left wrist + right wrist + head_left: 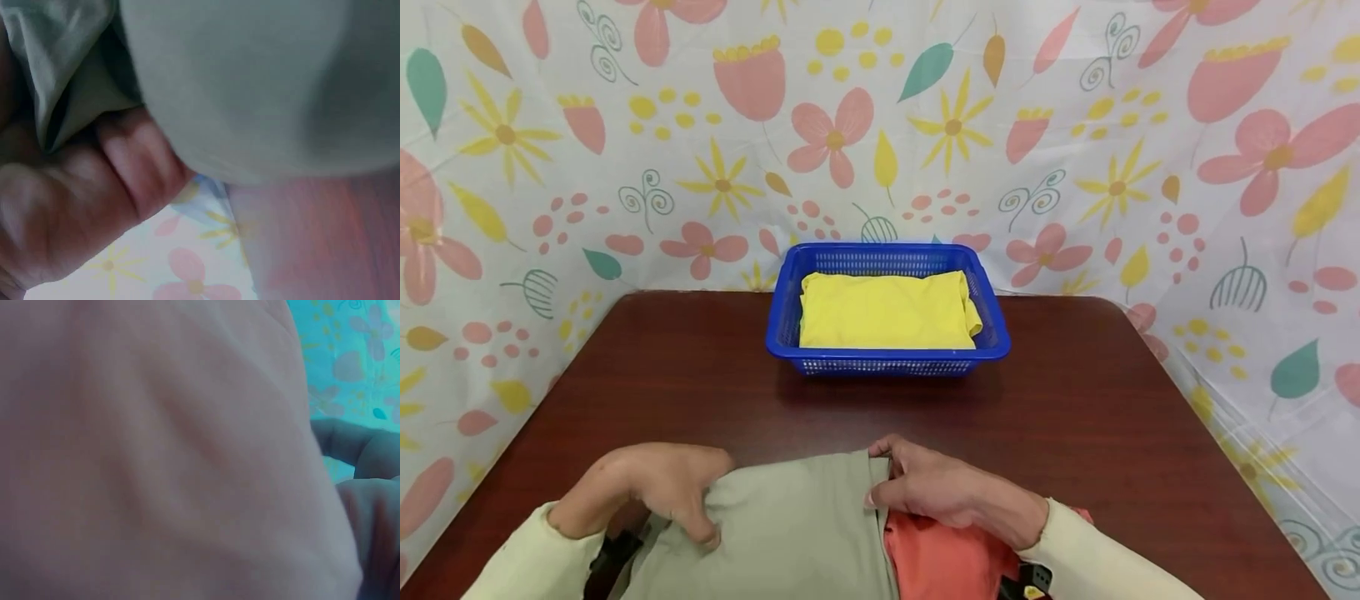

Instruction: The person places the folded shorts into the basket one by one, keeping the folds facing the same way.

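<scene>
One grey-green cloth (793, 529), two-handed
Left hand (662, 482) and right hand (938, 490) angle inward, fingers clamped on its left and right sides.

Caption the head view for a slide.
Left hand and right hand hold grey-green cloth in front of a blue perforated basket containing folded yellow cloth.

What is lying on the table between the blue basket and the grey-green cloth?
Nothing: the head view shows only bare brown tabletop between the blue basket and the grey-green cloth.
</scene>
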{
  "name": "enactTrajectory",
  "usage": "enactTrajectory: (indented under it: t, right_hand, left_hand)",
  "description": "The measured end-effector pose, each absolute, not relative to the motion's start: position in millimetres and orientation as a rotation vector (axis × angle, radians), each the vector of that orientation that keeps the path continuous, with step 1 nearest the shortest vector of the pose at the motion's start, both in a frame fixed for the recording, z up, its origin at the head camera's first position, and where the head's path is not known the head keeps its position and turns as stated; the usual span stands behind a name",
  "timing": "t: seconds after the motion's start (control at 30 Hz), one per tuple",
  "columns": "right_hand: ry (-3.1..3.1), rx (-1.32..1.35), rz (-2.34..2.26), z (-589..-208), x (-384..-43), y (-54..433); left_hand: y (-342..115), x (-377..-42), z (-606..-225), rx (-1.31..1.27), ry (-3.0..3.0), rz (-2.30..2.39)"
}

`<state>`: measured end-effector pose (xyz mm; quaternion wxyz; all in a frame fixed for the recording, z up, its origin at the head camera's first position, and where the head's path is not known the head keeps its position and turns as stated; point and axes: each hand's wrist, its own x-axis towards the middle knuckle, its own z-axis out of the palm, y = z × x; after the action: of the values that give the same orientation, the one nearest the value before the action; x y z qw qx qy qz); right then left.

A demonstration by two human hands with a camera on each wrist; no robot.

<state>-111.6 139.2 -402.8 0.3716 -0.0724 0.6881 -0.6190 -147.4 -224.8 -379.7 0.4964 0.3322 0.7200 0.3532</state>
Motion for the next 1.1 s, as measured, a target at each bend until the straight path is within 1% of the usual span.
enactTrajectory:
  t: [0.13,0.3,0.5,0.73,1.1]
  right_hand:
    - [1.611,-0.169,-1.713,-406,-114,136]
    - [1.453,-0.295,-1.753,-408,-116,137]
    - [1.6,-0.314,-1.59,-408,-113,138]
    - [1.74,-0.5,-1.474,-408,-110,139]
    - [1.699,-0.657,-1.461,-408,-110,139]
  left_hand:
    - [-231,-153,-382,0.84,1.806,0.897]
    - [-233,-155,-382,0.876,1.829,0.931]
    - [-235,-157,-381,0.904,1.769,1.011]
    - [-237,-158,-380,0.957,1.741,1.06]
    - [-244,-162,-380,0.981,1.639,1.176]
